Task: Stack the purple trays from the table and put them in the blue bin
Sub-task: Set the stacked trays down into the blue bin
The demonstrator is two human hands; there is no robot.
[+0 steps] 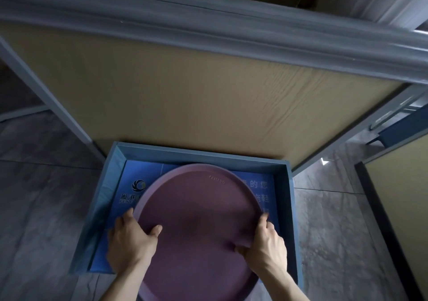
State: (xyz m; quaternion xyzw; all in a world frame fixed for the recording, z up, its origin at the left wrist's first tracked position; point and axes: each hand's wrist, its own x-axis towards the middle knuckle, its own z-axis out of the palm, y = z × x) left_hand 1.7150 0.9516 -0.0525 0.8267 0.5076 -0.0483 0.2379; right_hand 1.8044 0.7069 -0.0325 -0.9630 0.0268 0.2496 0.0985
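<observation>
A round purple tray (199, 217) fills the lower middle of the head view, held over the open blue bin (289, 198) that stands on the floor. My left hand (130, 240) grips the tray's left rim, thumb lying on the inner face. My right hand (266, 245) grips the right rim the same way. The tray's far edge dips inside the bin, above its printed blue bottom. Whether more trays sit stacked under this one is hidden.
A table (208, 96) with a tan panel and grey frame rises right behind the bin. Its grey legs (69, 115) come down left and right of the bin. Grey tiled floor (41, 196) surrounds it. A dark-edged panel (393, 208) stands at the right.
</observation>
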